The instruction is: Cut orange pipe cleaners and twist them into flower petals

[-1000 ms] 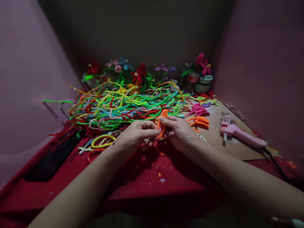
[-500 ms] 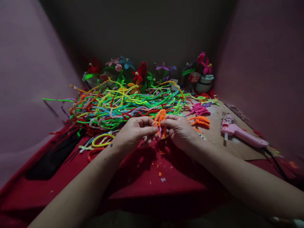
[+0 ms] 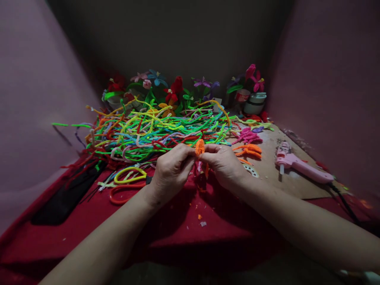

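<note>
An orange pipe cleaner (image 3: 200,147), bent into a narrow loop, stands upright between my two hands. My left hand (image 3: 175,168) pinches it from the left, its fingers curled and the tips partly hidden. From the right, my right hand (image 3: 221,160) grips the same piece between thumb and forefinger. A loose orange end and a bit of pink hang below the fingertips. Close to my left wrist lie scissors (image 3: 128,192) with one yellow and one red handle. Orange petal-like pieces (image 3: 251,151) rest on the cardboard beyond my right hand.
A big tangle of coloured pipe cleaners (image 3: 166,126) spreads behind my hands. Fuzzy flowers (image 3: 172,95) stand along the back. On the right, a pink glue gun (image 3: 299,166) lies on cardboard (image 3: 297,192). A flat black object (image 3: 63,198) lies at left on the red cloth (image 3: 190,233).
My left hand has turned over, knuckles now upward, and closed tighter. The orange loop has become narrower and more compact. More of the scissors and a white disc with holes now show.
</note>
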The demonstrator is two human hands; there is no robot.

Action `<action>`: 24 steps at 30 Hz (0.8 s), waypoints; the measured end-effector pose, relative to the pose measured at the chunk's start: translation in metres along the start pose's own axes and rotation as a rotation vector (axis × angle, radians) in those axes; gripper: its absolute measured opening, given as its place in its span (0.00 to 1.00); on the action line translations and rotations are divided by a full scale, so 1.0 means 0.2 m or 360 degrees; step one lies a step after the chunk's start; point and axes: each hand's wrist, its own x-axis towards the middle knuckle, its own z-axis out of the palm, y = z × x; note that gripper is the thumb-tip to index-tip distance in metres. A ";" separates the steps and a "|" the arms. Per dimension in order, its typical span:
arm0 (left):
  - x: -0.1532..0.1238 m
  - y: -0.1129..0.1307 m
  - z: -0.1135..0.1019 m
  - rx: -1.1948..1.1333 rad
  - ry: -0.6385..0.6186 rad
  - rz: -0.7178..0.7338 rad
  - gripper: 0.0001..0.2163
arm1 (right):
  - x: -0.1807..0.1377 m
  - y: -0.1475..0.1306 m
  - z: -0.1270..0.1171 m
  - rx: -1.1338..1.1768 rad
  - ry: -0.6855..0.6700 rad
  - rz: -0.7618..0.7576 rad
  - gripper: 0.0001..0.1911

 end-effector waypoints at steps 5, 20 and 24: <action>-0.01 -0.02 0.02 0.0438 -0.0016 0.0414 0.05 | -0.01 -0.02 0.00 -0.0132 0.0003 0.0011 0.06; 0.00 -0.02 0.00 0.0342 -0.0223 0.0252 0.04 | 0.01 -0.04 -0.03 -0.0252 -0.0032 0.0130 0.03; 0.00 -0.02 0.00 0.0338 -0.0303 0.0182 0.04 | 0.01 -0.03 -0.03 -0.0294 -0.0019 0.0130 0.02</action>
